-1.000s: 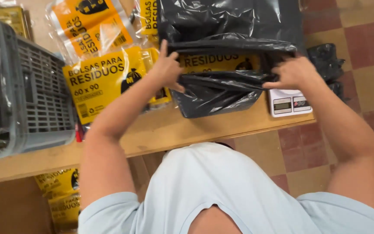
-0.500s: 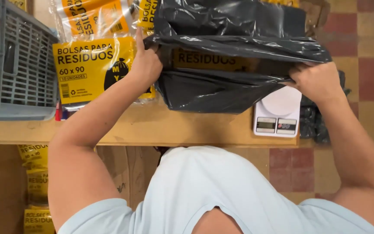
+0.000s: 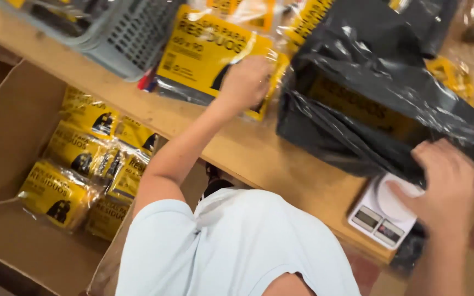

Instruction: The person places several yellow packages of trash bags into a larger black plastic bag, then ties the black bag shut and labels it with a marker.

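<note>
While the left hand lies knuckles-up on a flat yellow packet at about eleven o'clock on the desk, its fingers curled onto the clear wrap so that it pins or grips the packet (which of the two cannot be told), the right hand closes thumb and fingers on the near edge of the black plastic bag at four o'clock. That bag stands bulked and open-mouthed toward the person, a yellow-labelled packet showing dimly through its film; the right hand's hold appears to keep the slack film taut and the mouth from collapsing. Directly beneath the bag's near edge and the right hand sits a small white scale, at the desk's front edge and partly covered by the hanging film, which would hinder any reading or use of its pan. A grey slotted crate occupies ten o'clock, touching the yellow packet's far corner and crowding the left hand's working room. Below the desk at eight o'clock, an open cardboard box holds a loose heap of similar yellow packets.
</note>
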